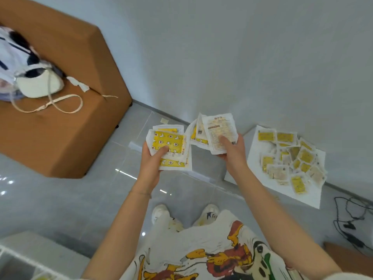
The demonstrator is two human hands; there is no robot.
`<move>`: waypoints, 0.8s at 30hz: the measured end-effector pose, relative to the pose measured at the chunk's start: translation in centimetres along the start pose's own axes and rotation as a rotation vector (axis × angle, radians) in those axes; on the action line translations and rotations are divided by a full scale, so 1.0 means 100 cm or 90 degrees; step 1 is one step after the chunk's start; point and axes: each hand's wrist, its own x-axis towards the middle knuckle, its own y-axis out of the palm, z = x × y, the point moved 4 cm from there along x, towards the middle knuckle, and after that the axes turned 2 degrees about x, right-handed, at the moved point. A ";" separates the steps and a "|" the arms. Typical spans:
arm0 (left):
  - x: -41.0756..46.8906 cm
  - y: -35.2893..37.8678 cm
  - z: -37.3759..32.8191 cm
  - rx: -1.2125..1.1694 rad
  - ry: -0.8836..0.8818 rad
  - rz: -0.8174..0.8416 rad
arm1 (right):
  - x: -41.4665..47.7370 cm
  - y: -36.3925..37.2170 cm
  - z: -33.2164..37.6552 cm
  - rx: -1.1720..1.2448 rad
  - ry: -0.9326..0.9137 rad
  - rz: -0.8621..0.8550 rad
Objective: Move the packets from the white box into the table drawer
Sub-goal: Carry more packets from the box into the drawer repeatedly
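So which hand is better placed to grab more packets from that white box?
Probably the right hand: the white box of loose packets lies on its side, closer than to the left hand. Both hands already hold packets, though.

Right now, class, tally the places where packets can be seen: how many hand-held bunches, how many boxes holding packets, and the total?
Hand-held bunches of packets: 2, one in the left hand and one in the right hand.
White box with packets lying loose inside: 1.
Total: 3 places. Single packets overlap too much to count.
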 end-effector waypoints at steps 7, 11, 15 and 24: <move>-0.027 -0.144 -0.035 -0.091 0.043 -0.114 | -0.041 0.138 -0.022 -0.087 -0.010 0.153; -0.049 -0.210 -0.045 -0.143 0.080 -0.184 | -0.071 0.204 -0.042 -0.124 -0.017 0.233; -0.070 -0.264 -0.042 -0.199 0.093 -0.256 | -0.098 0.259 -0.067 -0.168 -0.004 0.303; -0.124 -0.359 0.005 -0.354 0.099 -0.463 | -0.145 0.371 -0.142 -0.345 0.052 0.527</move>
